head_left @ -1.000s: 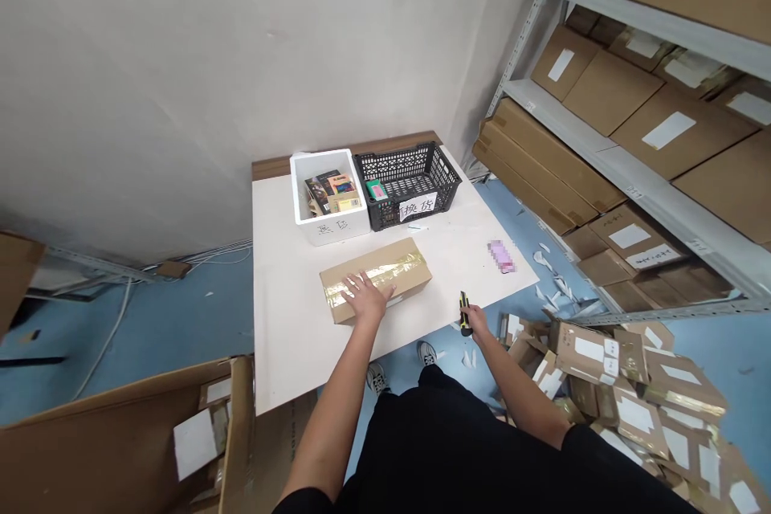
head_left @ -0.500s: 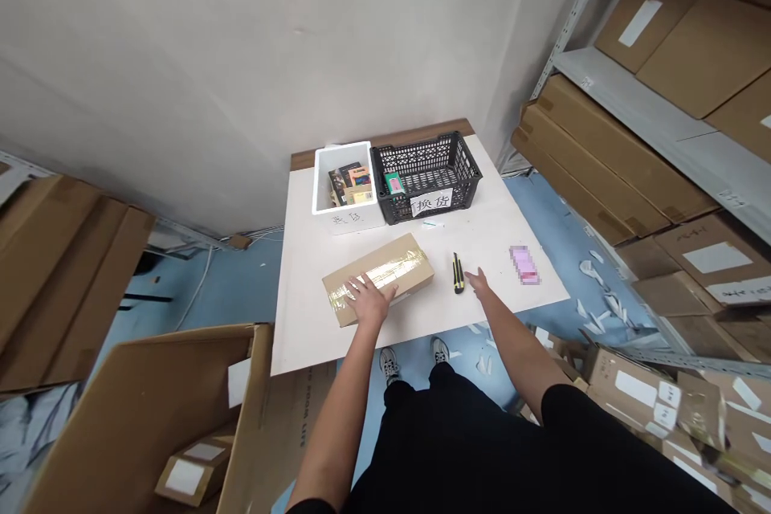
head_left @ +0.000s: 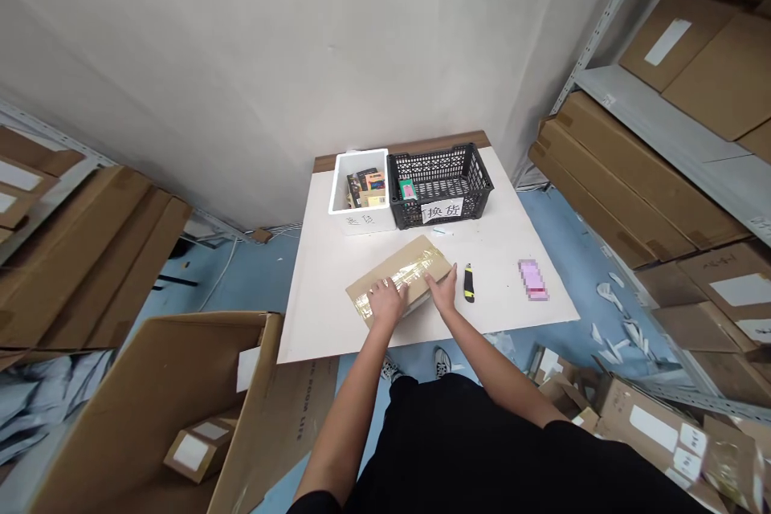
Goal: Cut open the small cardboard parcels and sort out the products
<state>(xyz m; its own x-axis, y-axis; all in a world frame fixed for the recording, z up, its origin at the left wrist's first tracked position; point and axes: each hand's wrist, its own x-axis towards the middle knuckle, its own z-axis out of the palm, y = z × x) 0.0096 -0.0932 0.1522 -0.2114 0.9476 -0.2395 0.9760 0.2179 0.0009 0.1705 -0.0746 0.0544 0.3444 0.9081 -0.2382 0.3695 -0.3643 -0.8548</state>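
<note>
A taped cardboard box (head_left: 415, 253) lies slantwise on the white tabletop (head_left: 319, 289). My left hand (head_left: 387, 301) grips its left part, fingers on top and thumb at the near edge. At the right end, my right hand (head_left: 444, 291) holds the near corner, with the thumb on top and the other fingers around the end. A black and yellow box cutter (head_left: 468, 283) lies just right of my right hand, untouched. Farther right is a pink, blurred-out item (head_left: 533, 279).
At the table's back stand a white bin (head_left: 367, 219) with small packages and a black plastic crate (head_left: 442, 189) holding a green packet. A large open carton (head_left: 162, 337) is at left, holding a small box. Shelves (head_left: 668, 108) with cartons line the right. Cartons also lie on the floor.
My right hand has moved left from beside the box cutter onto the box's right end. My left hand stays on the box. The view has shifted slightly.
</note>
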